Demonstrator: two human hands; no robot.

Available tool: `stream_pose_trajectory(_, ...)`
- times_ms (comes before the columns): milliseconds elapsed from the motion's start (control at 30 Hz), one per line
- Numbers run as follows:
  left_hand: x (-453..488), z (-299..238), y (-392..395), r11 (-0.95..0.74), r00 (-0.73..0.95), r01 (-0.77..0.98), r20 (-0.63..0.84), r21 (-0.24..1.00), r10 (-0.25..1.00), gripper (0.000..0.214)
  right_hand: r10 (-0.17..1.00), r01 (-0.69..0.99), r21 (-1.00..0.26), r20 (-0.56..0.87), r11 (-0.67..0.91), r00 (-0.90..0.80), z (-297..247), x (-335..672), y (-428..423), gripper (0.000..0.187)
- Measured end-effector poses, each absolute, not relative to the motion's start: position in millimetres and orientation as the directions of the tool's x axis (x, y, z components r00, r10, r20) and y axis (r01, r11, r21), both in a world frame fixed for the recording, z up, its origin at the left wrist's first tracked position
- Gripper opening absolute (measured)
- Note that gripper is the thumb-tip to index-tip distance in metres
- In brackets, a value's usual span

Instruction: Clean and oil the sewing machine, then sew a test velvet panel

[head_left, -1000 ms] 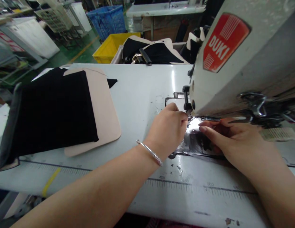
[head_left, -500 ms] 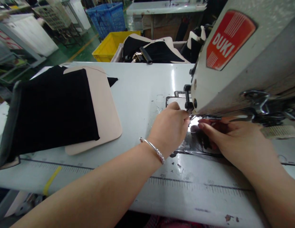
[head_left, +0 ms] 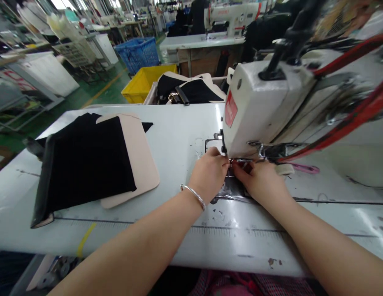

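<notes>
My left hand (head_left: 209, 174), with a silver bangle at the wrist, is curled in a pinch right at the needle of the white sewing machine (head_left: 259, 102). My right hand (head_left: 261, 181) lies just right of it under the machine head, fingers bent toward the needle. Both hands rest on the shiny metal plate (head_left: 231, 190) below the needle. What the fingertips pinch is too small to name.
A stack of black fabric pieces (head_left: 86, 164) on beige panels (head_left: 142, 164) lies at the left of the white table (head_left: 166, 127). Behind the table stand a bin of black and beige pieces (head_left: 188, 88), a yellow crate (head_left: 145, 78) and a blue basket (head_left: 137, 49).
The camera has pulled back and up, showing more of the machine and the room. Both hands stay at the needle, and my right hand has drawn closer to the left.
</notes>
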State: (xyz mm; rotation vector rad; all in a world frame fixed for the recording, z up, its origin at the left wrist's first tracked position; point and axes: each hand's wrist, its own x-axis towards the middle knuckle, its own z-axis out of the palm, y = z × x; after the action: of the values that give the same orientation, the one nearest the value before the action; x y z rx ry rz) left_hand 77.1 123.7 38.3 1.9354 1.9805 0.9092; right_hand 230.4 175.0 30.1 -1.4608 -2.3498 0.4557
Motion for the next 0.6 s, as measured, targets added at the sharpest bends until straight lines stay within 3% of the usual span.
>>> stream_pose_trajectory(300,75.7,34.9,104.6,-0.203,0.012,0.862,0.383,0.464,0.924,0.018,0.869,0.673,-0.577,0.141,0.462,-0.475,32.0,236.0,178.0,0.017)
stream_pose_trajectory(467,79.7,32.0,102.2,-0.233,0.068,0.866,0.356,0.442,0.932,0.016,0.782,0.564,-0.654,0.068,0.504,-0.620,39.3,243.7,178.8,0.011)
stream_pose_trajectory(600,79.2,34.8,102.2,-0.250,0.092,0.849,0.335,0.466,0.938,0.017,0.750,0.548,-0.644,0.060,0.533,-0.659,45.3,244.7,170.4,0.008)
